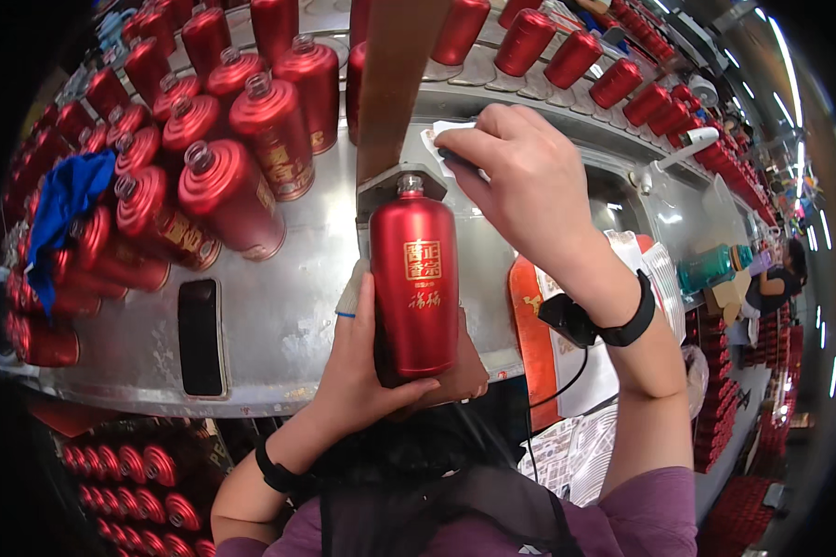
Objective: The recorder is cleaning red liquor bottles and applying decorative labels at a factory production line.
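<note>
My left hand [367, 367] grips a tall red metallic bottle [415, 278] from below and the side, holding it upright with its silver neck under a metal bracket [395, 186] on a brown post. A white cloth scrap shows under my left thumb. My right hand [520, 176], with a black wrist strap, reaches over the bottle and pinches a small white piece with a dark object [455, 153] against the metal worktop.
Several open-necked red bottles [232, 195] crowd the steel table [288, 316] at left, with a blue cloth [65, 200] among them. More capped red bottles [567, 56] line a conveyor behind. Red bottles fill crates below left. Another person [776, 278] sits far right.
</note>
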The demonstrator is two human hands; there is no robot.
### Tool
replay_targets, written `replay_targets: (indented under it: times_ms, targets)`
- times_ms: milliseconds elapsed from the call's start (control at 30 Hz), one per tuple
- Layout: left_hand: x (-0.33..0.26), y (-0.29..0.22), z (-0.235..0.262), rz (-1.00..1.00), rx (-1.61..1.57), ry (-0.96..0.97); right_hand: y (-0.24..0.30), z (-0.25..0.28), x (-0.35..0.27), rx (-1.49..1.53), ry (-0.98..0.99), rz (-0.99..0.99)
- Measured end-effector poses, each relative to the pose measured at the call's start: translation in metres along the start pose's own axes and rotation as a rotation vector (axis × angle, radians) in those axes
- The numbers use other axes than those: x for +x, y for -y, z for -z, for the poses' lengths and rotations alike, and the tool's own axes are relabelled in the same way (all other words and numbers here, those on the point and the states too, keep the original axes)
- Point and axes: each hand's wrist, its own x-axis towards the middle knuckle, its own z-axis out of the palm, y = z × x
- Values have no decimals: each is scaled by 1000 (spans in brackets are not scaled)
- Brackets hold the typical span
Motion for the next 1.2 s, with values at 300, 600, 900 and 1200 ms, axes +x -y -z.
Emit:
replay_targets:
  times_ms: [300,600,900,1200]
  targets:
    - [2,-6,4,7,76,1,-18,6,-1,-92,-59,-206]
    - [24,-30,-6,-363,500,27,-36,68,-64,-232,-394,-367]
    - [5,-11,-14,-188,358,-125,-67,102,-239,335,-755,-868]
    - [-2,-1,-14,-1,189,-131,-100,96,-276,518,-343,-1228]
